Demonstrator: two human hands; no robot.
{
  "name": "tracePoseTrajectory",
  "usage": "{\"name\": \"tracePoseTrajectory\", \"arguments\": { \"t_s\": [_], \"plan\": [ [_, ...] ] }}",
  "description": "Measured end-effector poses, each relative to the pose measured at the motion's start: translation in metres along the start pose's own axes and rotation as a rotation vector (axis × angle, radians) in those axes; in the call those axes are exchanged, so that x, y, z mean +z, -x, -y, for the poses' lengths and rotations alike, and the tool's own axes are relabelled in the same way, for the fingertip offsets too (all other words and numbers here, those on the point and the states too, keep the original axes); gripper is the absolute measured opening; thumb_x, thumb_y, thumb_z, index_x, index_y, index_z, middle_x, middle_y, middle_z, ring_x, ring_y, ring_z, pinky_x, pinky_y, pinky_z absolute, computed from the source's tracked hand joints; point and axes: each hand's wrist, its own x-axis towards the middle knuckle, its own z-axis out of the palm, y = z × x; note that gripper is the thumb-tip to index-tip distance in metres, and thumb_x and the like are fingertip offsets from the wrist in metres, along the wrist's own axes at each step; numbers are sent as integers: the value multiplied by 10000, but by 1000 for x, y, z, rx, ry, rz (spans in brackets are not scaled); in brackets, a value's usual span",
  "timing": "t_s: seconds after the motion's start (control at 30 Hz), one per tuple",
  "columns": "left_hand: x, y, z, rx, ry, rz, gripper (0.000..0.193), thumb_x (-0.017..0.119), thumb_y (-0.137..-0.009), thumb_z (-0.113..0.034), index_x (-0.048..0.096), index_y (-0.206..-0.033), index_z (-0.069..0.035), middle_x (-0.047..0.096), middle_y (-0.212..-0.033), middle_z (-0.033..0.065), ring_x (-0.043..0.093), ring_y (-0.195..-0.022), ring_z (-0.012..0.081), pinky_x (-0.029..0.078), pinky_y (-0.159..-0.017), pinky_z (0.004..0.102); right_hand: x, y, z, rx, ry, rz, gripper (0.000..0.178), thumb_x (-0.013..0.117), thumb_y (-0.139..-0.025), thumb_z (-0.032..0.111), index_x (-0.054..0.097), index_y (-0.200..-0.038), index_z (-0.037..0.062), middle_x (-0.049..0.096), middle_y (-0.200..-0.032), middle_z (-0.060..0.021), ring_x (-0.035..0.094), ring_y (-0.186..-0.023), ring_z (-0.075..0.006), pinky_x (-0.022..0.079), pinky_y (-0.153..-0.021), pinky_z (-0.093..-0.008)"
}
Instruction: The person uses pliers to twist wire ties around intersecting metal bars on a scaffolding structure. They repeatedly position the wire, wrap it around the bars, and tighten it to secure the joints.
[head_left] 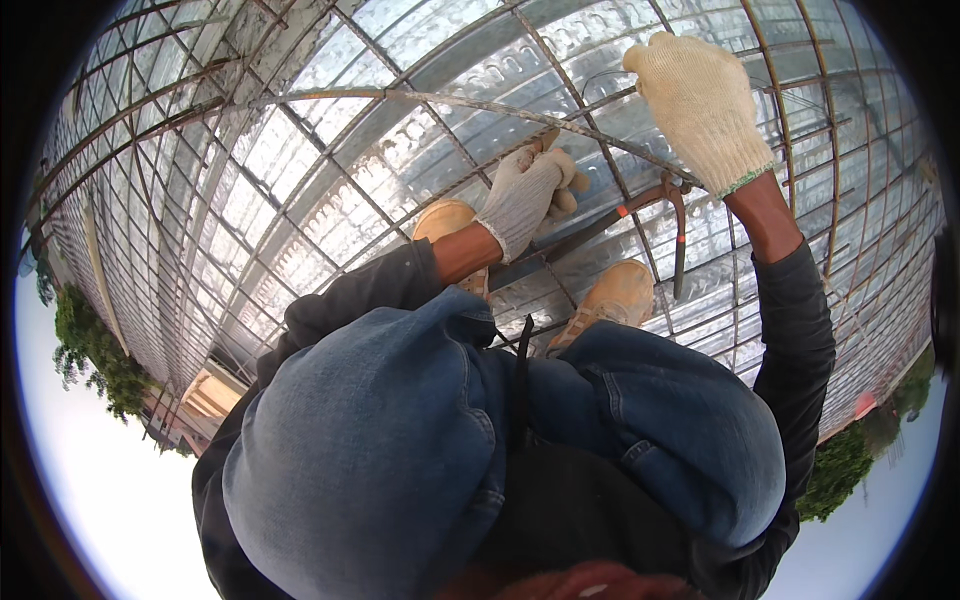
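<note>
Both my hands wear knitted work gloves over a mesh of steel reinforcing bars [447,137]. My right hand [700,110] is closed in a fist, back of the glove up, at the upper right. Thin tie wire [603,78] loops out beside its knuckles. My left hand [535,192] is lower, between my shoes, its fingers curled in at a bar; what they hold is hidden. Between and below my hands lie pincers [680,240] with orange marks on their long dark handles, resting on the mesh.
Corrugated metal decking [350,75] shines under the bars. A bent loose bar [330,94] arches across the mesh in front of me. My tan shoes [615,295] stand among the bars below my bent knees. Trees [95,340] show past the deck's left edge.
</note>
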Motion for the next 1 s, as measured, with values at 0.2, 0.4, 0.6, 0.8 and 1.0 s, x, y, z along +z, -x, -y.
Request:
{"name": "tracePoseTrajectory", "arguments": {
  "t_s": [0.2, 0.4, 0.6, 0.8, 1.0],
  "plan": [
    [1, -1, 6, 55, -5, -23, 343, 665, -1072, -294, 666, -1228, 12, 799, -1038, 141, 699, -690, 137, 547, -598, 298, 4, -5, 11, -72, 59, 84, 156, 763, -994, 152, 848, -1126, 155, 797, -1049, -72, 802, -1075, -278, 645, -951, -438],
    [3, -3, 4, 61, -23, -13, 364, 660, -1082, -311, 683, -1233, 20, 798, -1050, 144, 701, -702, 144, 558, -628, 302, 16, -17, 19, -246, -124, 64, 135, 769, -982, 129, 872, -1060, 168, 786, -1049, -66, 777, -1088, -283, 609, -1014, -459],
    [14, -10, 0, 23, 98, -49, 326, 665, -1085, -303, 711, -1220, -10, 765, -989, 110, 667, -678, 126, 515, -585, 304, 27, -35, 16, -330, -220, 141, 138, 769, -983, 136, 894, -1024, 178, 789, -1021, -71, 786, -1081, -286, 625, -997, -452],
    [22, -13, -7, -32, 189, -46, 261, 666, -1060, -241, 739, -1189, -27, 600, -836, 3, 516, -617, 91, 398, -534, 282, 28, -22, 27, -233, -45, 55, 94, 788, -981, 173, 866, -1032, 154, 797, -983, -78, 815, -996, -293, 660, -909, -450],
    [10, -19, 0, -26, 259, 22, 199, 667, -1066, -216, 743, -1161, -57, 543, -790, -25, 476, -601, 85, 356, -515, 270, -2, 15, 44, 200, -442, 84, 219, 757, -1041, 281, 803, -1087, 72, 802, -976, -130, 809, -910, -339, 648, -821, -463]
  ]
}}
